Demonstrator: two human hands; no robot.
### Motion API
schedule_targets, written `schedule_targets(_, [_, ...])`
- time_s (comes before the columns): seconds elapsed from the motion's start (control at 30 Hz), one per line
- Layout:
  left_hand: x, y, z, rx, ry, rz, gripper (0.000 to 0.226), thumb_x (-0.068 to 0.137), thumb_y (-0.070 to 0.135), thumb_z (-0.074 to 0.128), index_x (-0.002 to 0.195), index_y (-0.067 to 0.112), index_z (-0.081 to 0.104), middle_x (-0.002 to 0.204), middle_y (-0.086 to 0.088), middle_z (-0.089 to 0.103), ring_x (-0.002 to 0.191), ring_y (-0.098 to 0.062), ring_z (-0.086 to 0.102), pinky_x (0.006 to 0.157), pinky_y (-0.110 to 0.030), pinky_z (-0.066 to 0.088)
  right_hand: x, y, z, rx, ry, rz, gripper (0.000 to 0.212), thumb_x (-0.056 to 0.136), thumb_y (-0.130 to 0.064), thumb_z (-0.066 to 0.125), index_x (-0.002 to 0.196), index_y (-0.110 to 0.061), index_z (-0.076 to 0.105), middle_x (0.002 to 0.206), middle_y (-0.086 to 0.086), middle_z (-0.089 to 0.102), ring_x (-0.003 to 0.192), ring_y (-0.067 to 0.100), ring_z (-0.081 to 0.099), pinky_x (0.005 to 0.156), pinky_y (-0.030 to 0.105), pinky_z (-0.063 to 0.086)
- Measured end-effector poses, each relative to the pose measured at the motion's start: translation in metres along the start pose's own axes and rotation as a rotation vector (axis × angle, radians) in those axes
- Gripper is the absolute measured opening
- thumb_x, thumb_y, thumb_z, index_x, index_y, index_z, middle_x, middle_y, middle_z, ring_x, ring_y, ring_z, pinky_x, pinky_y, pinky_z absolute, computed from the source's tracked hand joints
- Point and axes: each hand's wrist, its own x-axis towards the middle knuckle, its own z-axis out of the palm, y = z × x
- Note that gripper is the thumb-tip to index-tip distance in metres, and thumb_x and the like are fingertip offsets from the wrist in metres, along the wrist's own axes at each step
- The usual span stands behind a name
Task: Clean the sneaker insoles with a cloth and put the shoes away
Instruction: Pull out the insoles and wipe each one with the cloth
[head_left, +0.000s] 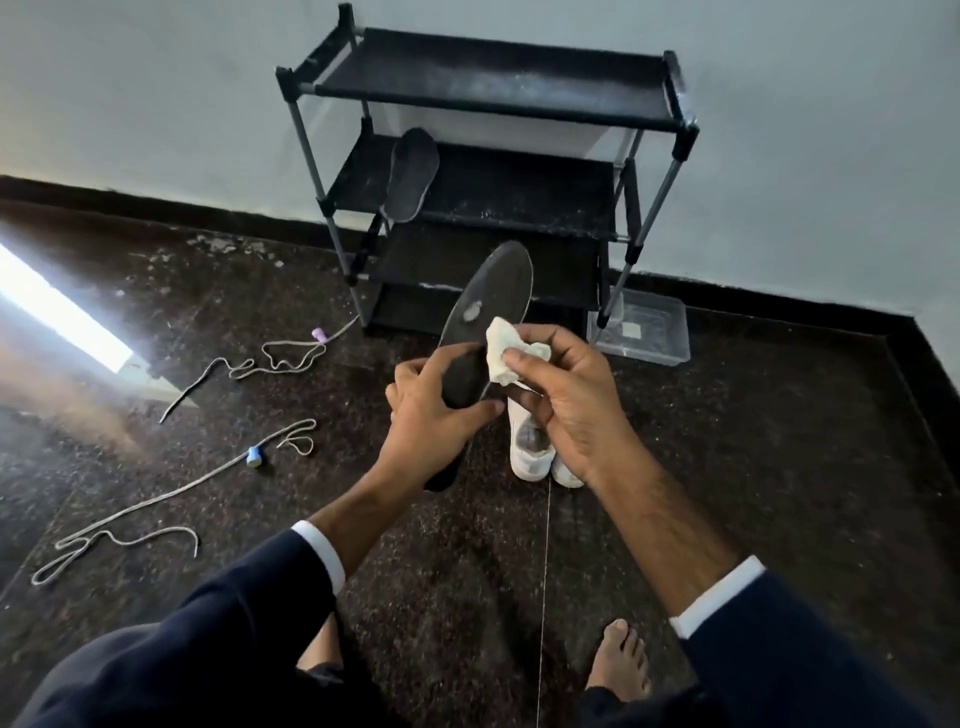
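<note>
My left hand (434, 410) grips a dark grey insole (491, 301) around its middle, toe end pointing up and away. A pale worn patch shows on the insole's upper part. My right hand (566, 395) pinches a crumpled white cloth (506, 348) against the insole's right edge. A pair of white sneakers (530, 447) stands on the floor below my hands, mostly hidden by them. A second dark insole (410, 174) leans on the middle shelf of the black shoe rack (493, 88).
Two loose shoelaces (280, 358) (130, 519) lie on the dark speckled floor at left. A clear plastic box (644, 327) sits beside the rack's right leg. The rack stands against the pale wall. My bare feet (621, 660) show at the bottom.
</note>
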Motion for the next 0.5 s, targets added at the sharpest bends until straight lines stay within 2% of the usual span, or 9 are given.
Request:
schedule_targets(0.1, [-0.002, 0.004, -0.007, -0.03, 0.015, 0.031, 0.067, 0.077, 0.045, 0.082, 0.137, 0.04, 0.053, 0.13, 0.003, 0.033, 0.123, -0.011, 0.023, 0.101, -0.026, 0.028, -0.001, -0.005, 0.003, -0.073, 0.009, -0.026, 0.018, 0.091, 0.003, 0.066, 0.104, -0.007, 0.071, 0.113, 0.022, 0.071, 0.105, 0.03, 0.07, 0.091, 0.043, 0.059])
schedule_targets(0.17, [-0.003, 0.006, -0.013, -0.113, 0.046, 0.087, 0.051, 0.085, 0.043, 0.075, 0.133, 0.037, 0.058, 0.126, 0.004, 0.035, 0.123, -0.009, 0.033, 0.107, -0.024, 0.034, 0.001, -0.006, 0.003, -0.072, 0.033, -0.005, 0.017, 0.09, 0.002, 0.067, 0.103, -0.007, 0.071, 0.11, 0.019, 0.073, 0.104, 0.029, 0.071, 0.09, 0.04, 0.059])
schedule_targets(0.23, [0.001, 0.008, -0.02, -0.184, 0.05, 0.127, 0.033, 0.095, 0.026, 0.067, 0.127, 0.032, 0.061, 0.122, 0.003, 0.038, 0.116, 0.0, 0.042, 0.109, -0.02, 0.04, 0.005, -0.009, 0.003, -0.03, 0.052, 0.021, 0.017, 0.09, 0.003, 0.067, 0.102, -0.007, 0.071, 0.106, 0.016, 0.074, 0.1, 0.026, 0.071, 0.085, 0.034, 0.06])
schedule_targets(0.3, [0.011, 0.012, -0.03, -0.161, 0.01, 0.136, 0.036, 0.097, 0.006, 0.063, 0.126, 0.027, 0.06, 0.122, -0.002, 0.039, 0.111, 0.002, 0.047, 0.097, -0.01, 0.045, 0.015, -0.014, 0.005, 0.007, 0.045, 0.052, 0.017, 0.09, 0.004, 0.066, 0.101, -0.008, 0.071, 0.102, 0.014, 0.074, 0.096, 0.023, 0.071, 0.078, 0.029, 0.061])
schedule_targets(0.33, [0.019, 0.014, -0.034, -0.156, -0.006, 0.131, 0.04, 0.095, 0.001, 0.063, 0.127, 0.025, 0.06, 0.124, -0.005, 0.042, 0.112, -0.004, 0.052, 0.094, -0.012, 0.048, 0.021, -0.016, 0.006, 0.003, 0.041, 0.067, 0.017, 0.09, 0.005, 0.065, 0.1, -0.007, 0.071, 0.101, 0.013, 0.074, 0.093, 0.021, 0.071, 0.075, 0.027, 0.061])
schedule_targets(0.4, [0.043, 0.018, -0.041, -0.176, -0.013, 0.141, 0.045, 0.092, -0.005, 0.062, 0.128, 0.022, 0.059, 0.126, -0.012, 0.053, 0.116, -0.025, 0.06, 0.093, -0.03, 0.056, 0.04, -0.021, 0.008, -0.003, 0.04, 0.08, 0.015, 0.09, 0.006, 0.065, 0.098, -0.006, 0.07, 0.098, 0.012, 0.073, 0.088, 0.018, 0.071, 0.07, 0.024, 0.061])
schedule_targets(0.5, [0.089, 0.021, -0.043, -0.201, -0.012, 0.13, 0.046, 0.092, -0.011, 0.059, 0.132, 0.011, 0.054, 0.124, -0.012, 0.062, 0.114, -0.03, 0.063, 0.088, -0.035, 0.056, 0.085, -0.024, 0.01, -0.027, 0.053, 0.045, 0.014, 0.091, 0.008, 0.063, 0.097, -0.004, 0.067, 0.094, 0.01, 0.07, 0.086, 0.019, 0.068, 0.079, 0.03, 0.061])
